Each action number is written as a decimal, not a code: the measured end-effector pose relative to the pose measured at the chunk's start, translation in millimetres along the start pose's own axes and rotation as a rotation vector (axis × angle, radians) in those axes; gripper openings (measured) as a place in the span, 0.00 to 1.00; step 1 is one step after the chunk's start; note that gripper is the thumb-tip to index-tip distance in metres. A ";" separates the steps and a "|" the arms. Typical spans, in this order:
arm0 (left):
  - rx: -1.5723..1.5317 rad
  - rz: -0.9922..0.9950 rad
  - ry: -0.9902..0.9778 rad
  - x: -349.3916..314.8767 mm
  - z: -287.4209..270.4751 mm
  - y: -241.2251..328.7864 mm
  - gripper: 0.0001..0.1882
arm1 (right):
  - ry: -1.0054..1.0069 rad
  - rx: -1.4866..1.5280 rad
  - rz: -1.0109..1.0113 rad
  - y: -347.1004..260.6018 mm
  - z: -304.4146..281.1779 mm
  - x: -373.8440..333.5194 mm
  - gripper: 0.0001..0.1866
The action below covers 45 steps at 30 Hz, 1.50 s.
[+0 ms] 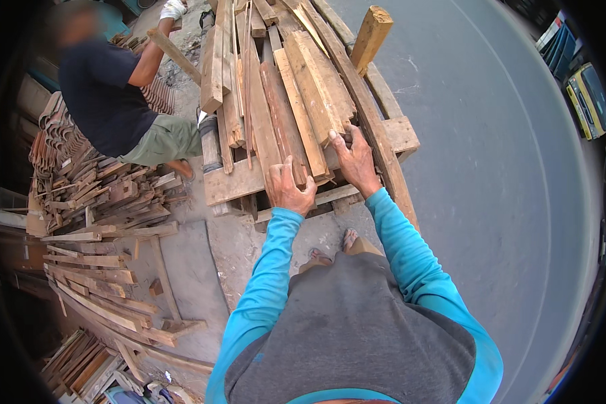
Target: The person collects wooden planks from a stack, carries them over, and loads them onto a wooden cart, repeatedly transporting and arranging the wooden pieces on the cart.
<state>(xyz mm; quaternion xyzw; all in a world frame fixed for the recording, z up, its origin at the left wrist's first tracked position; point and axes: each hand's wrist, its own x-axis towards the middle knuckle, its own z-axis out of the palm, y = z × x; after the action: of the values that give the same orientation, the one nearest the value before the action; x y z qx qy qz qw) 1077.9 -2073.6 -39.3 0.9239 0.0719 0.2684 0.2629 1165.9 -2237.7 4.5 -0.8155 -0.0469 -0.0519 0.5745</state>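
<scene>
Ahead of me a long pile of wooden planks and beams lies lengthwise on a wooden frame. My left hand is closed with bent fingers at the near end of a reddish-brown plank; its palm side is hidden. To its right, my right hand grips the near end of a thick, pale beam, thumb and fingers bent around its corner. Between the hands runs a narrower light-coloured plank. A long dark board passes just right of my right hand.
A short wooden post stands up at the pile's right edge. A co-worker at the left holds a piece of wood with a gloved hand. Scrap wood and long beams lie left; a grey road is right.
</scene>
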 end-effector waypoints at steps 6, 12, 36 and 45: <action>-0.037 0.010 -0.012 -3.9 0.1 -4.1 0.34 | 0.022 -0.053 0.025 -5.1 5.8 7.4 0.29; -0.193 -0.080 0.015 -2.4 6.6 -11.2 0.26 | -0.074 -0.005 0.127 4.1 -0.8 -31.9 0.25; -0.067 -0.025 0.066 -3.7 7.9 -14.4 0.24 | -0.402 0.182 0.146 0.7 -22.7 -2.6 0.35; -0.236 -0.322 0.249 36.3 -19.0 -73.9 0.23 | -0.366 0.081 0.121 21.2 -37.9 -28.0 0.41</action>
<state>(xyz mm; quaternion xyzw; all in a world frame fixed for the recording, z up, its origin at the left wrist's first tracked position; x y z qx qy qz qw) 1099.1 -1992.3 -47.8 0.8232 0.2183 0.3416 0.3975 1139.9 -2281.0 -6.5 -0.7889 -0.1037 0.1338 0.5908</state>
